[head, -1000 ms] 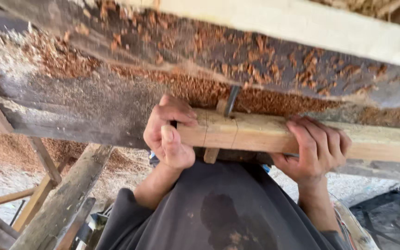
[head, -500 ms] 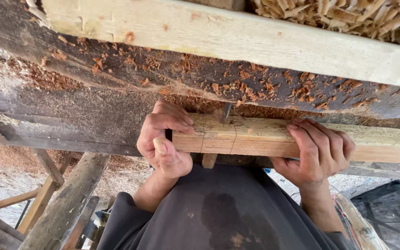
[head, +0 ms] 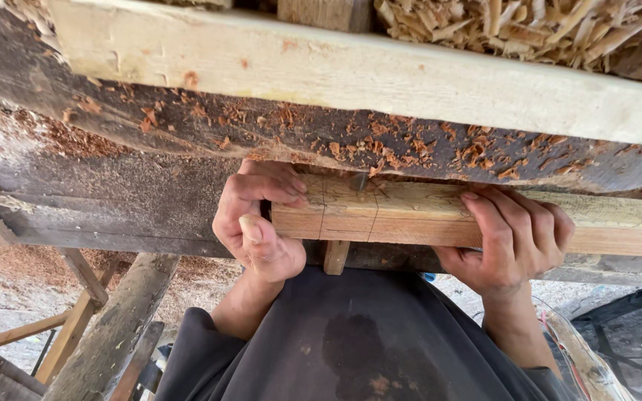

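Your left hand (head: 254, 223) is wrapped around the near end of the pale wooden bar (head: 440, 219), fingers curled over its top and thumb pressed against the end face. Your right hand (head: 514, 241) clasps the same bar further along, grip closed over it. The bar lies across the dark, shaving-strewn beam (head: 150, 148), with a pencil-marked section between your hands.
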{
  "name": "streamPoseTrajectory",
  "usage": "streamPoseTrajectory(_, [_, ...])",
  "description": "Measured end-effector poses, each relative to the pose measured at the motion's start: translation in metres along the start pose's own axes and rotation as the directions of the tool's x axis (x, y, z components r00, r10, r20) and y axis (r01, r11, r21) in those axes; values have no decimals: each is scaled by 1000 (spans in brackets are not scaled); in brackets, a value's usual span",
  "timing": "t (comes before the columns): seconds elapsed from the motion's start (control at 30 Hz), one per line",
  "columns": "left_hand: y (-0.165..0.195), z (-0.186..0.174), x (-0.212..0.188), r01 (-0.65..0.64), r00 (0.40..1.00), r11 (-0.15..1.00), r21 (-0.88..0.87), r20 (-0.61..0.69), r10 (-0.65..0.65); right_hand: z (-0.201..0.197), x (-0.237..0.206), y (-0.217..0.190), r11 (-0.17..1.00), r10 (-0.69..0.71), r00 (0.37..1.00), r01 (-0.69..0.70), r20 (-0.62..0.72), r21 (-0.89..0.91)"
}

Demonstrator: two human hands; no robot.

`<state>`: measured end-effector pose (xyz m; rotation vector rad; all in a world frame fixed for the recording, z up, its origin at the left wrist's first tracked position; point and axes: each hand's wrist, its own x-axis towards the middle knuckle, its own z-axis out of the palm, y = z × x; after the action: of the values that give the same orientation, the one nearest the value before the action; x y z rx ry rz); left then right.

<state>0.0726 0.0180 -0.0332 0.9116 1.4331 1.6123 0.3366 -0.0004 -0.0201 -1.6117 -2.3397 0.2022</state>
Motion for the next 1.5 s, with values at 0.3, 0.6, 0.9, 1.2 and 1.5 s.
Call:
streamPoseTrajectory(0.3, [-2,-7,-9,-7,1000,1000,-18,10,7,2,-4,5,999,-34,999,34,0,8])
streamPoseTrajectory(0.6, [7,-11,-28,22,999,1000,2,23,-22,-12,-19,-1,998,-2,996,-4,86,70])
streamPoseTrajectory(0.9, [4,-6,-21,6,1000,1000,6,31,-6,-9,-20,7,1000,6,995,-9,103,23])
streamPoseTrajectory(1.2, [-4,-10,-13,16,999,998,56,-48,-13,1,25,6,998,-61,997,62,42,-15])
streamPoseTrajectory(1.5, [2,-9,-22,-25,999,999,28,47,24,-11,-14,2,996,7,995,-16,102,86])
